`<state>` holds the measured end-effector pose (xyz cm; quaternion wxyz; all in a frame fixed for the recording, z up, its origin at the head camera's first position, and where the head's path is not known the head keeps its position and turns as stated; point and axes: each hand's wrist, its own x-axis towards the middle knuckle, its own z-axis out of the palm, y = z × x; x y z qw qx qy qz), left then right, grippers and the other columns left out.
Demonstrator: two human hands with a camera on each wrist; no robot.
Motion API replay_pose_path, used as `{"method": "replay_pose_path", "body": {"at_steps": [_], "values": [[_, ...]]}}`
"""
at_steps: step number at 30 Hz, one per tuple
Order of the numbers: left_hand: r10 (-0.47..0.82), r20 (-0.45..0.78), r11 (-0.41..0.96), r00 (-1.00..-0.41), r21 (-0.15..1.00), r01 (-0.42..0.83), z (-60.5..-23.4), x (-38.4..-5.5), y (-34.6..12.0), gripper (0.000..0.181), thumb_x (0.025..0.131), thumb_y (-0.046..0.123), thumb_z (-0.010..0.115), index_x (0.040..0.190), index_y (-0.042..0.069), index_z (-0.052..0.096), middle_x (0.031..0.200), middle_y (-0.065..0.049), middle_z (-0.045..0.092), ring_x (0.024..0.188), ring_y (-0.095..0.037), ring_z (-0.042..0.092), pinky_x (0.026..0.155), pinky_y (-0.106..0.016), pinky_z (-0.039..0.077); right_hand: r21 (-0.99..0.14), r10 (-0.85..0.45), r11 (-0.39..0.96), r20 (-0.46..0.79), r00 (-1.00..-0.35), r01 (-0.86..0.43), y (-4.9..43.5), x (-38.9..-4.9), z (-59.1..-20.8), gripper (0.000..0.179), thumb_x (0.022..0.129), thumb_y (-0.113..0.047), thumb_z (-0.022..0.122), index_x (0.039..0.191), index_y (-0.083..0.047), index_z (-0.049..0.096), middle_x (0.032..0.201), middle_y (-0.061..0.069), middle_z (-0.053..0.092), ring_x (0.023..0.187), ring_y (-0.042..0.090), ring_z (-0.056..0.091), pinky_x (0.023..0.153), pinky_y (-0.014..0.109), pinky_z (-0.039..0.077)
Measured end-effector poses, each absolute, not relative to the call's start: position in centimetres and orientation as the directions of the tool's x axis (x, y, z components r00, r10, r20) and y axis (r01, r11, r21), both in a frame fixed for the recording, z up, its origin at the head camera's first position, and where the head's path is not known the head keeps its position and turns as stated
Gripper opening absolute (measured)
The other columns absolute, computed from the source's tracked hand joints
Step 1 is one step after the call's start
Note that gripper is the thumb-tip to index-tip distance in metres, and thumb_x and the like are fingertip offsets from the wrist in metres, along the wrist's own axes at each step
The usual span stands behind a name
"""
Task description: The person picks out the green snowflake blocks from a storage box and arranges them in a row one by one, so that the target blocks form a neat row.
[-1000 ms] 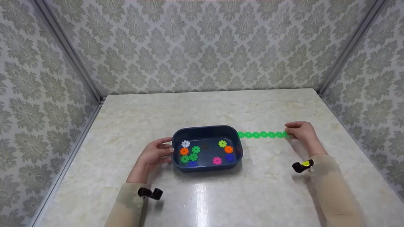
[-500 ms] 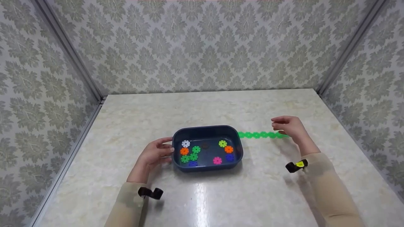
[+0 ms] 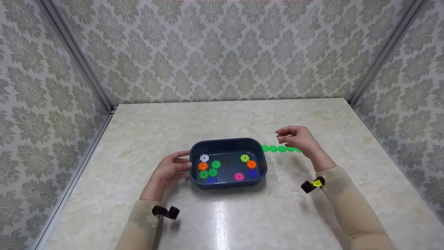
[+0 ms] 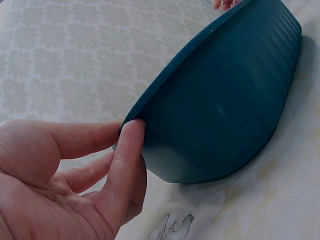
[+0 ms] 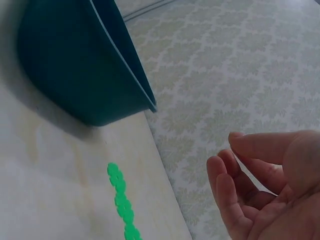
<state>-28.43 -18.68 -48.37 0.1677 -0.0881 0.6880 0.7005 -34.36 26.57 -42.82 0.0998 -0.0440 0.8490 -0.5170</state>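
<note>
A dark blue rectangular basin stands on the table with several notched snowflake discs in it, among them a pink disc and a white disc. My left hand rests with its fingertips against the basin's left outer wall, near the rim; the left wrist view shows these fingers close up. To the right of the basin lies a straight chain of green snowflake discs. Above this chain hovers my right hand, its fingers loosely bent with nothing between them. It hides the chain's right end.
Patterned wallpaper panels rise behind the table and on both sides. The pale marbled table extends around the basin. Black wrist cameras are strapped over both sleeves.
My right hand has let go of the chain's right end, lifted, and moved left toward the basin. The left hand, basin and chain stay in place.
</note>
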Motion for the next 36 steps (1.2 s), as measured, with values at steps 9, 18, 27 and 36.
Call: {"method": "replay_pose_path", "body": {"at_steps": [9,18,27,36], "values": [[0.111,-0.35,0.018,-0.93,0.936,-0.351,-48.4,-28.4,-18.7,0.061,0.095,0.001,0.07,0.151,0.008,0.049,0.112,-0.007,0.063,0.085,-0.012,0.065,0.068,-0.028,0.062,-0.899,-0.274,0.437,-0.12,-0.954,-0.012,21.7,-33.8,-42.5,0.037,0.094,-0.021,0.076,0.128,-0.007,0.071,0.119,0.01,0.071,0.096,0.012,0.071,0.085,0.029,0.06],[0.123,-0.344,0.011,-0.931,0.939,-0.345,-48.4,-28.3,-18.7,0.061,0.095,0.001,0.069,0.152,0.008,0.048,0.111,-0.007,0.061,0.086,-0.013,0.066,0.07,-0.028,0.062,-0.918,-0.383,0.394,-0.111,-0.917,-0.054,17.6,-33.8,-43.4,0.034,0.094,-0.014,0.075,0.127,-0.003,0.071,0.121,0.014,0.073,0.094,0.009,0.071,0.088,0.036,0.061],[0.128,-0.339,-0.003,-0.932,0.94,-0.342,-48.4,-28.2,-18.8,0.061,0.095,0.0,0.069,0.152,0.008,0.048,0.109,-0.006,0.063,0.086,-0.014,0.066,0.071,-0.03,0.062,-0.916,-0.442,0.391,-0.102,-0.891,-0.089,13.8,-33.9,-44.3,0.034,0.094,-0.011,0.075,0.125,0.0,0.071,0.118,0.014,0.075,0.098,0.012,0.071,0.097,0.045,0.059],[0.132,-0.331,0.002,-0.934,0.943,-0.334,-48.4,-28.3,-18.8,0.059,0.096,0.001,0.068,0.152,0.007,0.048,0.109,-0.006,0.062,0.084,-0.013,0.066,0.072,-0.031,0.062,-0.898,-0.494,0.421,-0.106,-0.863,-0.131,10.5,-33.9,-45.0,0.03,0.092,-0.006,0.075,0.121,-0.002,0.074,0.117,0.012,0.075,0.102,0.015,0.071,0.094,0.038,0.06]]}}
